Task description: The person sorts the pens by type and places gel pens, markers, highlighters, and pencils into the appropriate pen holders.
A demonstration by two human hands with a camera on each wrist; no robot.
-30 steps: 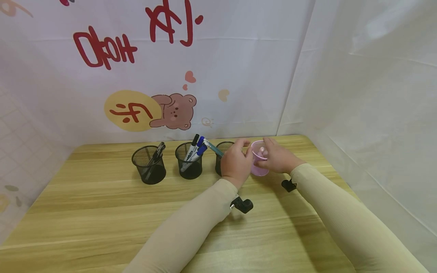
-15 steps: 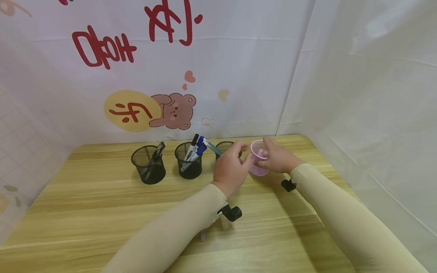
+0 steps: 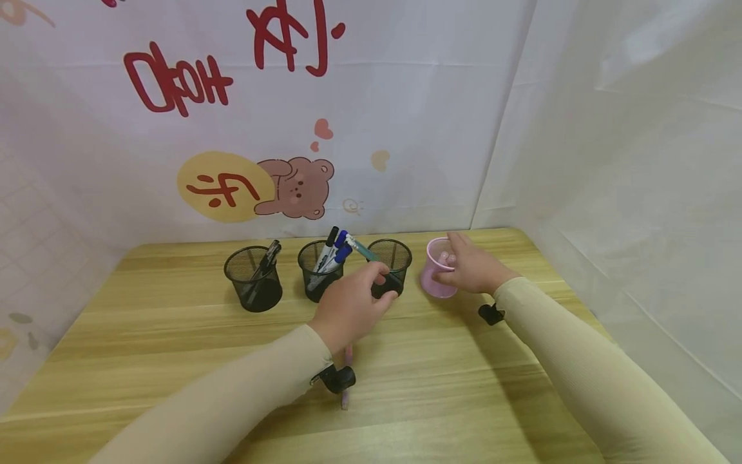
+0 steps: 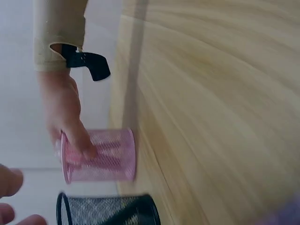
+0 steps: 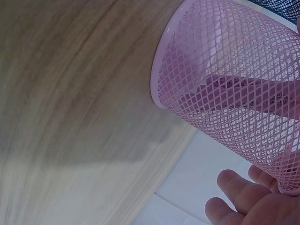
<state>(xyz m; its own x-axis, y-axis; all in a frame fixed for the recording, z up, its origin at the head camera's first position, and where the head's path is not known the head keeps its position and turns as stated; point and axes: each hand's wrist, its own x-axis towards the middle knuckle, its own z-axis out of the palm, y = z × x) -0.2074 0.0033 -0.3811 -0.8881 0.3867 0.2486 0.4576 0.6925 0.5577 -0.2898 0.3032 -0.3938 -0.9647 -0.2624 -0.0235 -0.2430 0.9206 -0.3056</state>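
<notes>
A pink mesh pen holder (image 3: 436,283) stands upright on the table at the right end of a row, with several pink pens (image 5: 243,96) inside. My right hand (image 3: 472,265) grips it near the rim, thumb on the near side. My left hand (image 3: 353,306) is over the table in front of a black mesh pen holder (image 3: 400,258). Its fingers are loosely bent with nothing between them. Under the left wrist lies a thin pink and purple pen (image 3: 348,354), partly hidden by the wrist camera. Left fingertips (image 4: 9,182) show at the edge of the left wrist view.
A green-blue pen (image 3: 361,247) leans in the black holder beside the pink one. Farther left, a black mesh holder (image 3: 313,291) has several markers, and another (image 3: 263,296) has black pens. A white printed curtain (image 3: 429,161) hangs behind the wooden table (image 3: 440,399).
My left hand has drawn away from the pink pen holder, leftward and toward me. That uncovers the black holder and the pen on the table. The right hand stays at the pink holder.
</notes>
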